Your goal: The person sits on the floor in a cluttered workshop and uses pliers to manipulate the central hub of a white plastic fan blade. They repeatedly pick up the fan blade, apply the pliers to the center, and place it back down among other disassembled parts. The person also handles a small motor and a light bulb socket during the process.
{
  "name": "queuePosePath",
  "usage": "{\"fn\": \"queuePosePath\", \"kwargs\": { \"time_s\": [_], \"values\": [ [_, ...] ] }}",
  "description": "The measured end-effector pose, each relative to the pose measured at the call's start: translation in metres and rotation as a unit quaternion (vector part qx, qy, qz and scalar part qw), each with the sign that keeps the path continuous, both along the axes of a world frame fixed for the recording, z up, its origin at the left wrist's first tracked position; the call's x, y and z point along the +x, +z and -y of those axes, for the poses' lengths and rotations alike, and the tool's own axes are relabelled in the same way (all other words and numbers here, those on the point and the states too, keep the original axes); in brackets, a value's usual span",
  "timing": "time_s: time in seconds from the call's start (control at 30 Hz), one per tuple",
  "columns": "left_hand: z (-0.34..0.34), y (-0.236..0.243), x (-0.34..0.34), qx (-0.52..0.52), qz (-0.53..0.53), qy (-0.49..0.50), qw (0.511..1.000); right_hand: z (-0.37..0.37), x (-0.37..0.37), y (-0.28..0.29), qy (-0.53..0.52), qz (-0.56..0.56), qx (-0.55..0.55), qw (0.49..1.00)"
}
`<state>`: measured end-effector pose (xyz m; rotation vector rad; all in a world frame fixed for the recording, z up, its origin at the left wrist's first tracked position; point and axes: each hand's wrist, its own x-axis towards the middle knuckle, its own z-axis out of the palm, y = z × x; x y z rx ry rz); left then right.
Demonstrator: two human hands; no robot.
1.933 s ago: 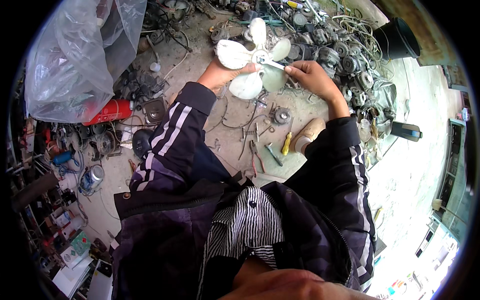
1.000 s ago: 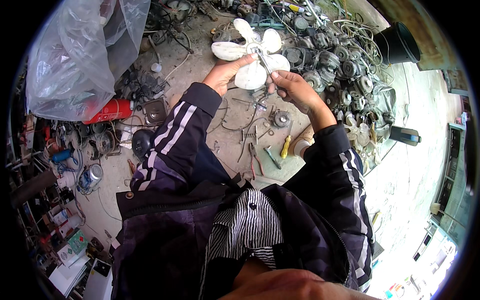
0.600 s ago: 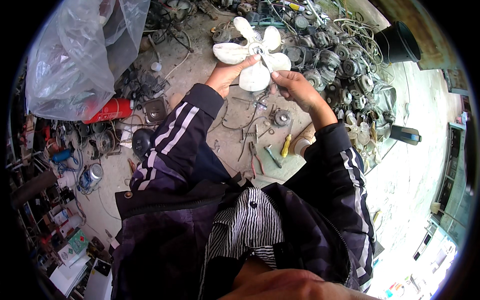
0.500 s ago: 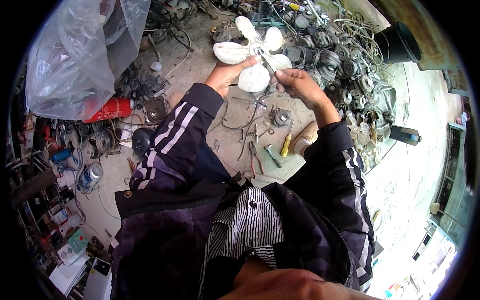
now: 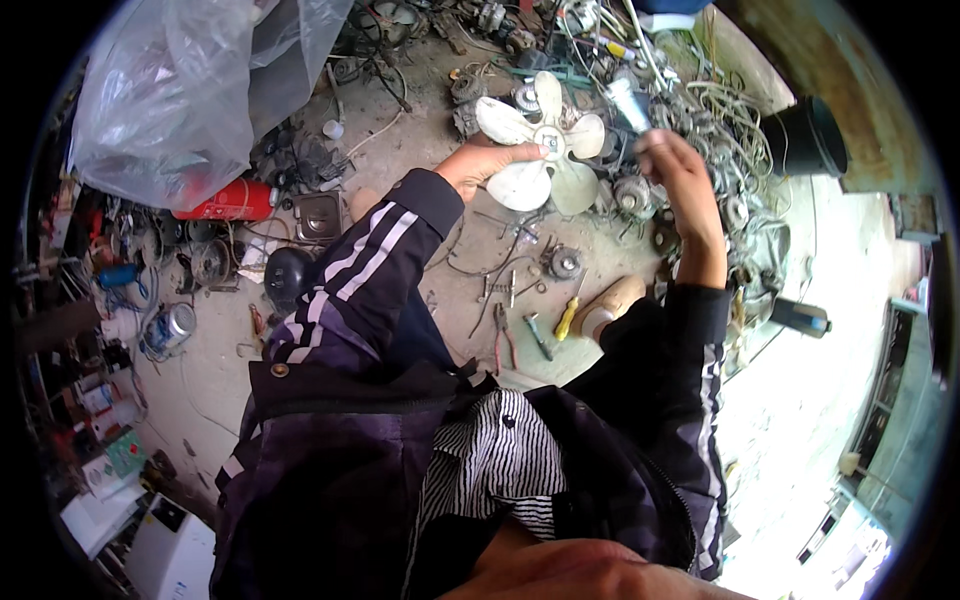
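The left hand [image 5: 480, 167] pinched a white five-bladed fan [image 5: 556, 138] near one o'clock in the view, thumb tip at the hub. At the fan's three o'clock, apart from its blades, the right hand [image 5: 682, 168] was wrapped round a silvery tool [image 5: 628, 104], blurred. On the floor [image 5: 465, 315] at the fan's six o'clock lay a dark round part [image 5: 564, 262], a yellow-handled screwdriver [image 5: 567, 317] and red-handled pliers [image 5: 504, 333].

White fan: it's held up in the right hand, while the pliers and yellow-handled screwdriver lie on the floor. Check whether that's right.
Wrong hand: the head view shows the left hand holding up the white fan. The pliers and yellow-handled screwdriver do lie on the floor.
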<state>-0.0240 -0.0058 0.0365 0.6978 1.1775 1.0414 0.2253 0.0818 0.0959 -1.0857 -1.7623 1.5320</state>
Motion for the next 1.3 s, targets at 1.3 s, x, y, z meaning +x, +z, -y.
{"fn": "queuePosePath", "kwargs": {
  "time_s": [1.3],
  "values": [
    [0.0, -0.014, 0.015, -0.127, 0.158, 0.039, 0.978, 0.102, 0.049, 0.156, 0.548, -0.584, 0.106, 0.589]
  ]
}}
